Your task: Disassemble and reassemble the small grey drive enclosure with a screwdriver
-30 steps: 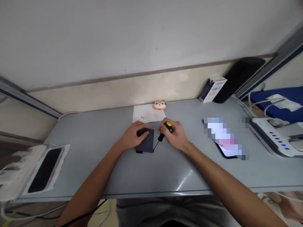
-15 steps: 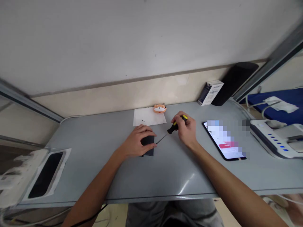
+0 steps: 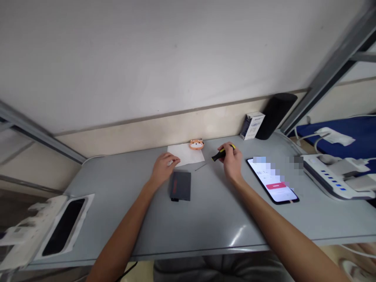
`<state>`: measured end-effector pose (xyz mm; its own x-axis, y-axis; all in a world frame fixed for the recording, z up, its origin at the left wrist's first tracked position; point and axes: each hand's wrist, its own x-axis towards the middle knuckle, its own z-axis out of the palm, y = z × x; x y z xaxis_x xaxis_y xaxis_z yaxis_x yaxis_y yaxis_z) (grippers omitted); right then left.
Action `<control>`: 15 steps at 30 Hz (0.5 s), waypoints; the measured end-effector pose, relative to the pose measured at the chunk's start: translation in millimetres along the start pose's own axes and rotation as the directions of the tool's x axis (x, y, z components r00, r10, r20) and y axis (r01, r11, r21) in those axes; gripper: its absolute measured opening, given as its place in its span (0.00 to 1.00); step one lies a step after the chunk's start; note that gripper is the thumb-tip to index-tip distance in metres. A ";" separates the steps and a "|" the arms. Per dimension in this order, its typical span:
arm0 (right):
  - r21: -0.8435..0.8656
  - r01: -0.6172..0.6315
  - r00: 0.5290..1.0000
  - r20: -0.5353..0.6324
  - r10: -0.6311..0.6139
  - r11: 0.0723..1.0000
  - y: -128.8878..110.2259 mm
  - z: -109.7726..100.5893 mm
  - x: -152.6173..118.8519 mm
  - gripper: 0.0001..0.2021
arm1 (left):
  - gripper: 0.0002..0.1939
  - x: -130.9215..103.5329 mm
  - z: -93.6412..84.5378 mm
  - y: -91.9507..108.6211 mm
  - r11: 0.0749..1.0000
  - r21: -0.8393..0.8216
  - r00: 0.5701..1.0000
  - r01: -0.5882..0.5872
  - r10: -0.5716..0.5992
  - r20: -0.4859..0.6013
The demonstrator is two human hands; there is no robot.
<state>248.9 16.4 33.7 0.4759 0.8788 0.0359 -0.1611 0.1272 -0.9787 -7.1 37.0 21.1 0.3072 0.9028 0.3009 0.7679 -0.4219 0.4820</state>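
While right hand [image 3: 232,161] wraps screwdriver [image 3: 218,156], left hand [image 3: 162,169] half-curls, grip unclear, 11 o'clock from case [image 3: 182,187]: likely small-part handling; next needs fingertip precision.

Left forearm [image 3: 132,225] and right forearm [image 3: 261,209] stretched forward, angled inward. Left hand [image 3: 163,169]: fingers bent, tips close to thumb. Right hand [image 3: 232,163]: fingers curled in grip.

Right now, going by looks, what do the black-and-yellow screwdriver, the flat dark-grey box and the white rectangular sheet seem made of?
Screwdriver: handle probably plastic or rubber, given its two-colour look; shaft likely metal, thin and straight.
Box: matte, plastic or coated metal; its dull, even face leaves that open.
Sheet: probably matte paper, being thin and without shine.
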 end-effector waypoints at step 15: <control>-0.008 -0.014 0.996 -0.093 0.014 1.000 3.3 -7.5 16.5 0.17 | 0.18 -0.1 -19.6 -15.3 0.996 -0.016 0.990 0.087 -0.084 0.111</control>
<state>262.8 27.9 29.5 0.5521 0.8338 0.0035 -0.1610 0.1108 -0.9807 -29.9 41.8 29.8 0.3017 0.9388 0.1661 0.7827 -0.3434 0.5192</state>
